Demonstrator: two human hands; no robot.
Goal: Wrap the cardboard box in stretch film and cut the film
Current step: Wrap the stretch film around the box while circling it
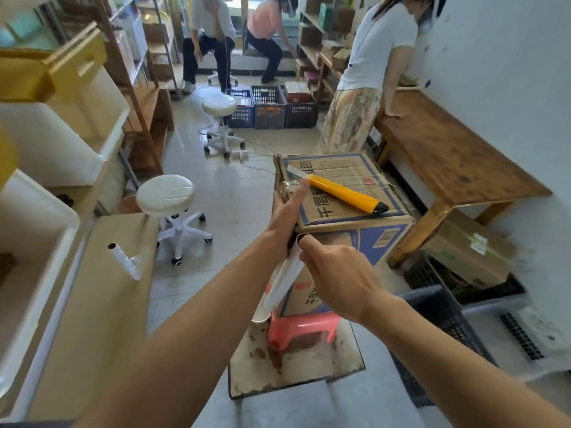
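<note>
Wrapping looks to be the step in hand, judged early or mid-way, since only a little film shows at the near-left top corner of the cardboard box and the blue-printed front face looks bare. Sits on a pink plastic stool, this box, with a wooden table just to its right and a white round stool well off to its left. Lies diagonally on top of the box, untouched, a yellow utility knife with its blade end toward the far-left corner. Reaches to the box's near-left top corner, the left hand, fingers extended and held together, thumb tip against the edge where the film clings, seemingly pinning the film end down. Grips the film roll just in front of the box's left face, the right hand, fingers curled around the tube and thumb pressed at its upper rim; roll tilted, lower end near the stool. Calls next, by this reading, for keeping the film end anchored while carrying the roll around the box under tension; cutting not yet due. Lies well left of the box, on a brown board, a spent roll core.
</note>
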